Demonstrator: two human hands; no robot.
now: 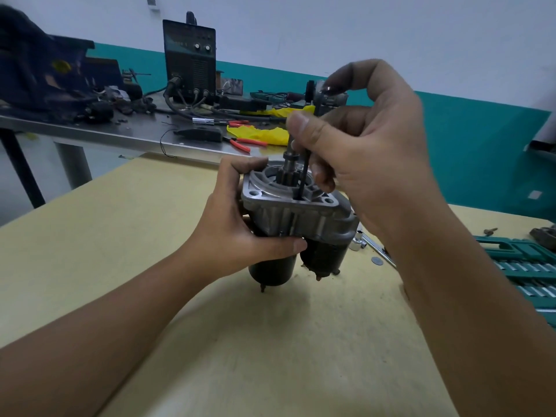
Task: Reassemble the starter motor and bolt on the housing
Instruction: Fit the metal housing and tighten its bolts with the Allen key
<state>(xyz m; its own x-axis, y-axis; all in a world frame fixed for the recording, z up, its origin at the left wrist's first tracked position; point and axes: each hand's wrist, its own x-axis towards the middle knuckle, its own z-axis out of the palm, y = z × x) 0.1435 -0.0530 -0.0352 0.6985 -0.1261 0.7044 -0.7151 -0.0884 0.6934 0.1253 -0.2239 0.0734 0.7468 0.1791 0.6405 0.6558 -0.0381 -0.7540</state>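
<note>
The starter motor (301, 224) stands upright on the yellow table (120, 251), its grey aluminium housing (288, 206) on top and two black cylinders below. The pinion shaft (290, 164) sticks up from the housing. My left hand (237, 227) grips the housing's left side, thumb under its front edge. My right hand (361, 145) pinches a thin black hex key (304, 176) held upright, its tip down in a hole in the housing flange, its top bend under my fingers.
A ratchet handle with a socket (370, 245) and a washer (377, 260) lie right of the motor. A green socket set case (526, 266) sits at the right edge. Behind, a metal bench (135, 133) carries a welder (189, 61), red pliers (243, 142), a yellow rag and clutter.
</note>
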